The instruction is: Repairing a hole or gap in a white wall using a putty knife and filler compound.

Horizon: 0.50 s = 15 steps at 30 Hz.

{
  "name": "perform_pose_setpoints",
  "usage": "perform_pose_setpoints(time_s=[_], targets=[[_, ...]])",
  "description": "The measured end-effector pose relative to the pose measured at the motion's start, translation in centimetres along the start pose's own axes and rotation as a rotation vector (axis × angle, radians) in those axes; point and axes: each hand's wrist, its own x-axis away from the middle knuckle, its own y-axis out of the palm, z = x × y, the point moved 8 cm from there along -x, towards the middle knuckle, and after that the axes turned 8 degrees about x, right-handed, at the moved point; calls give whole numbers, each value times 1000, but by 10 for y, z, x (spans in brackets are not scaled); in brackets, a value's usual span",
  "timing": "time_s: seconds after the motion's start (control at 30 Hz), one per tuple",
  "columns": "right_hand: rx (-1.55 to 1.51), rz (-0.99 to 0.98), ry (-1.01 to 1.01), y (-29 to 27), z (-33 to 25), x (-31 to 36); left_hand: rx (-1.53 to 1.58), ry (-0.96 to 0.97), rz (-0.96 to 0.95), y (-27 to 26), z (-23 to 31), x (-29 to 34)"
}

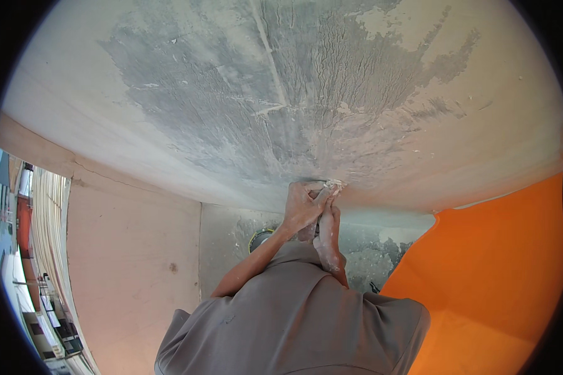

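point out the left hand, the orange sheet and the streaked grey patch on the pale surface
Left hand [301,205]: head view, back of the hand.
Orange sheet [485,272]: head view, middle of its face.
Streaked grey patch [313,81]: head view, central streaked area.

Rnd item [259,238] part hid behind L forearm [251,263]; white bit [336,185] nr fingers [331,215] unclear

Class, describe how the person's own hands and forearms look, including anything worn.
The left hand and right hand wear no gloves; whitish smears mark the right one. No sleeve covers the visible forearms. The shirt is grey.
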Motion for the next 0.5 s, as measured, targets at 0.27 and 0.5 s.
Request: perform_pose_setpoints(time_s=[0.27, 0.5], targets=[[358, -102, -70, -19, -14, -2, 247, -164, -57, 12, -29, 4], [797, 49, -325, -26, -49, -1, 600, -212, -41, 33, -60, 6]])
